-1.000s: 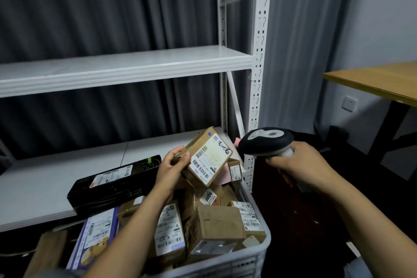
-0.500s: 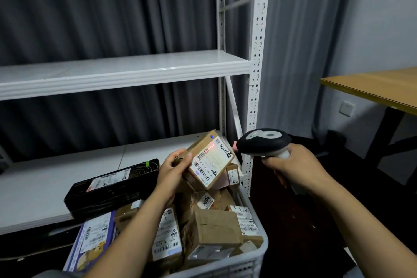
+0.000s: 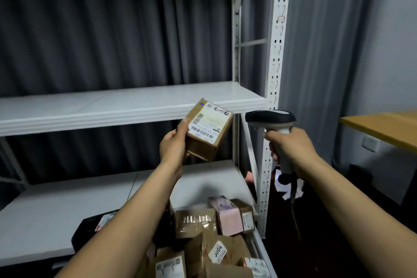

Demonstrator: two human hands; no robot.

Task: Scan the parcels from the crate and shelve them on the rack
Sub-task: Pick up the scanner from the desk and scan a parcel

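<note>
The left hand (image 3: 172, 146) now holds the brown parcel (image 3: 208, 130) up in front of the middle shelf (image 3: 126, 106), clear of the crate (image 3: 262, 253), the red scan line gone from its label.

Both bare forearms reach up into view. The left arm enters from the 7 o'clock corner and slants toward 1 o'clock, wrist nearly straight. The left hand (image 3: 172, 149) lays its thumb up the near edge of a small parcel (image 3: 208, 130), with its fingers wrapped behind and out of sight, so the box sits at the hand's 2 o'clock. The right arm comes in from 4 o'clock and runs toward 10 o'clock. The right hand (image 3: 292, 149), its back to the camera, is curled round the handle of a scanner (image 3: 270, 117). The two hands are level and apart.
</note>
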